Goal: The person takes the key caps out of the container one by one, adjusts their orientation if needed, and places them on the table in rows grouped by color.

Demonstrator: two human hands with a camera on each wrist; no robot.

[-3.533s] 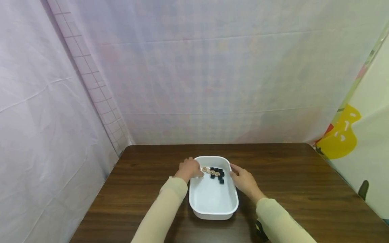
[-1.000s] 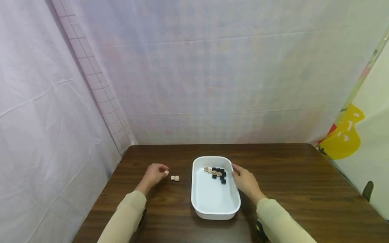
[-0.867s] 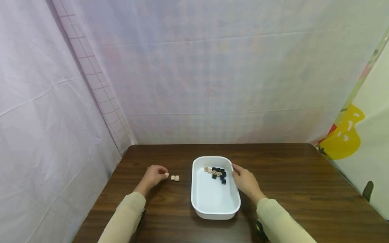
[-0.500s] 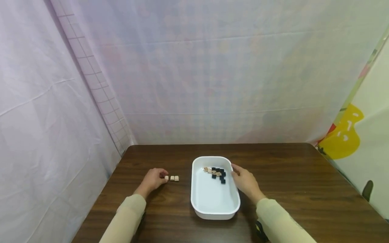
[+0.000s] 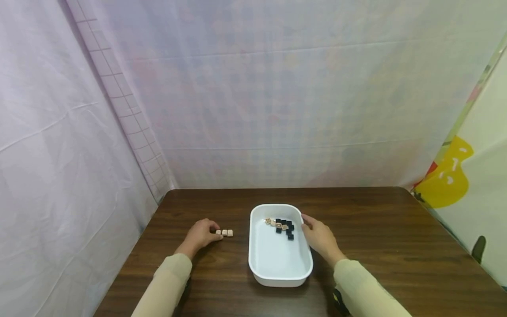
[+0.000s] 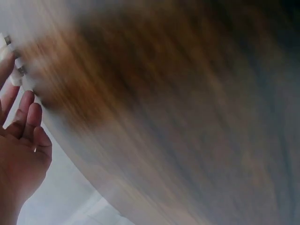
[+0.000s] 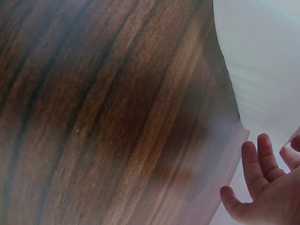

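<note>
Three cream keycaps (image 5: 224, 232) lie in a short row on the brown table. My left hand (image 5: 201, 235) pinches the leftmost one between thumb and fingertips, at the row's left end. In the left wrist view the left hand (image 6: 21, 145) shows at the left edge, its other fingers loosely bent, pale keycaps beyond its fingertips. A white tray (image 5: 280, 264) stands right of the row. My right hand (image 5: 321, 237) holds its right rim with thumb and forefinger. Inside the tray's far part lie several black keycaps (image 5: 291, 237) and cream ones (image 5: 273, 223), some upside down.
The wooden table (image 5: 380, 237) reaches back to a pale curtain (image 5: 277, 110). Another white curtain (image 5: 59, 176) hangs on the left. Bare tabletop lies between the keycap row and the tray.
My left hand has come out of the tray with a cream keycap, set it down left of two others, and slid it right against them. The right hand stays at the tray.
</note>
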